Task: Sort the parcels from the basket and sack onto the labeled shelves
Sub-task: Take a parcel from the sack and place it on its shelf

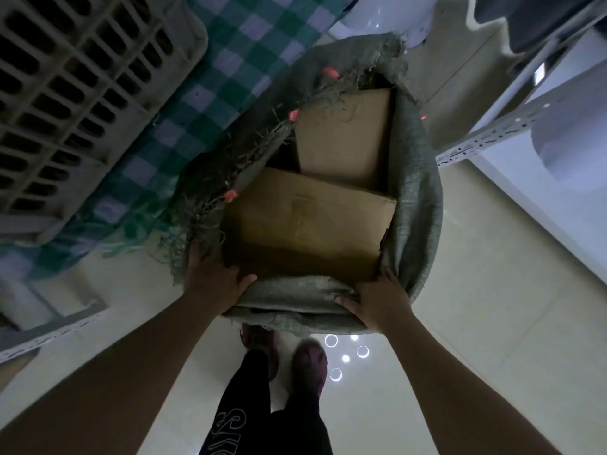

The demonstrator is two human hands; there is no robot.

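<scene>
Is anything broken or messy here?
Yes. The grey sack is torn and frayed along its left rim, with loose threads hanging out. Both hands, left and right, grip its near edge. The two cardboard boxes inside look fine.

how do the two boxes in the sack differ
The near box lies broad and shows a taped seam; the far box looks narrower, its face plain. The near box overlaps the far box's lower edge. Both are brown cardboard inside the sack.
</scene>
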